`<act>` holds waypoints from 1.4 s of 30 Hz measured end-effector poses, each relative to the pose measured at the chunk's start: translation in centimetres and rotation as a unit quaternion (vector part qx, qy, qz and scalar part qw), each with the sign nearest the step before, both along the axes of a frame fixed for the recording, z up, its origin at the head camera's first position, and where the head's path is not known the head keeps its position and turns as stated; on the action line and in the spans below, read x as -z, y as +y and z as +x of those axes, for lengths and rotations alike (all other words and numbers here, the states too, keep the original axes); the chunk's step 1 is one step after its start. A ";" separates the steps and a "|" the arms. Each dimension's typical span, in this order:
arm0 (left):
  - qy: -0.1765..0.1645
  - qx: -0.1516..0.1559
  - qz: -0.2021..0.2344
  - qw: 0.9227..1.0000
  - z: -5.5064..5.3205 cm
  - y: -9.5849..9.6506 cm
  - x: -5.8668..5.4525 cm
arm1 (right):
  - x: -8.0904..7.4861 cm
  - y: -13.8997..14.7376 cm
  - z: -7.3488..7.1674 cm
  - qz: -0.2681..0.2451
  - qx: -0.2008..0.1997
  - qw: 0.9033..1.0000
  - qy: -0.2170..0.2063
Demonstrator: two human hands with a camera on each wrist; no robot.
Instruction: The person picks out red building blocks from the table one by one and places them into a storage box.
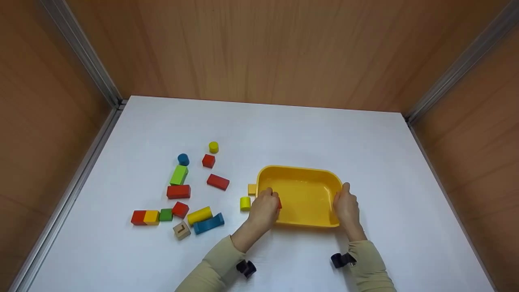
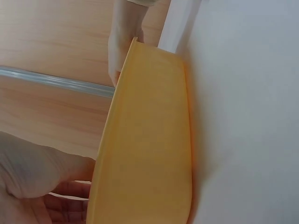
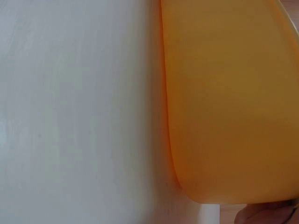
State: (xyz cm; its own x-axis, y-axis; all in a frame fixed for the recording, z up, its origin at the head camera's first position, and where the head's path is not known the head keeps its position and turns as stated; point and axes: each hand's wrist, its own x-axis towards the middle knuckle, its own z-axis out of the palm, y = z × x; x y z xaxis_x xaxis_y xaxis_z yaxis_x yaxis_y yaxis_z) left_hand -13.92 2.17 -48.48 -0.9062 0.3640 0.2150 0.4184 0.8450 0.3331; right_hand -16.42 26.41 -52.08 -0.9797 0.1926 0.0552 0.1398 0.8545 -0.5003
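A yellow plastic tub (image 1: pixel 308 225) stands on the white table. My left hand (image 1: pixel 264 209) is over the tub's left end, its fingers curled around a red block (image 1: pixel 279 203) that shows only in part. In the left wrist view the tub's side wall (image 2: pixel 145 140) hides part of the left hand's fingers (image 2: pixel 70 204). At the tub's right end, my right hand (image 1: pixel 347 207) grips the rim. The right wrist view shows the tub's outer wall (image 3: pixel 233 102) with fingertips (image 3: pixel 264 213) at its lower right corner.
Left of the tub lie a yellow cylinder (image 1: pixel 245 203) and a yellow-orange block (image 1: pixel 251 189). Farther left several loose blocks are scattered, among them a red block (image 1: pixel 218 182), a light green block (image 1: pixel 179 175) and a blue curved block (image 1: pixel 209 223). Wooden panels (image 1: pixel 259 52) wall in the table.
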 end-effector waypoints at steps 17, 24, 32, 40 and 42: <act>-0.049 0.042 -0.066 0.996 -1.7 0.8 0.8 | -0.2 -0.1 -0.1 -0.005 0.022 0.999 -0.028; -0.077 0.037 -0.087 0.993 -1.8 1.0 1.3 | -0.1 -0.1 -0.1 -0.004 0.024 0.999 -0.030; -0.079 0.052 -0.110 0.990 -2.0 1.0 1.4 | 0.0 -0.1 -0.1 0.011 0.010 1.000 0.008; -0.091 0.053 -0.119 0.987 -2.2 1.1 1.6 | 0.1 0.0 -0.1 0.005 0.016 1.000 -0.006; -0.093 0.050 -0.124 0.987 -2.2 1.1 1.6 | 0.0 0.0 -0.1 0.000 0.019 1.000 -0.015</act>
